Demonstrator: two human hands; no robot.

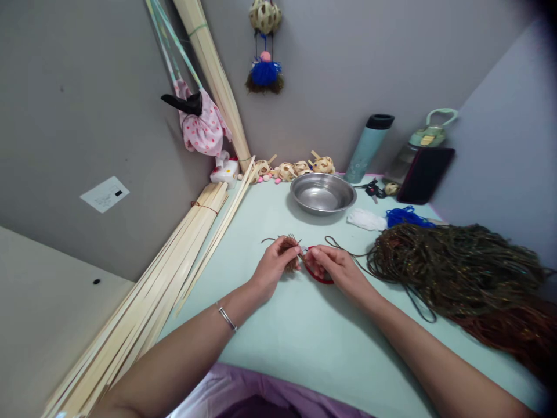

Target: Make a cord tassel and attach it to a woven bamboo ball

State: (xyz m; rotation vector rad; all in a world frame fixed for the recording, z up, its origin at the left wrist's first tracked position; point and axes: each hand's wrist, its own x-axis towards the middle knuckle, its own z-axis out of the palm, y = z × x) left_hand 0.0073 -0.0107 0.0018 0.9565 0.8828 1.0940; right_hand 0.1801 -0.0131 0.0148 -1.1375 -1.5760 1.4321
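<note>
Our left hand (274, 262) is pinching the brown yarn tuft (290, 265), seven o'clock from the bowl (323, 199); our right hand (340, 268) is gripping a red tool (321, 280); the tuft is looking light, soft, best pinched mid-body

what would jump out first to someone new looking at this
Probably the big heap of dark, glittery yarn on the right of the table, and the long pale strips slanting down the left. At the centre, the left hand holds a brown tuft and the right hand a red-handled tool. Above, a blue-tasselled ornament hangs against the grey wall.
</note>
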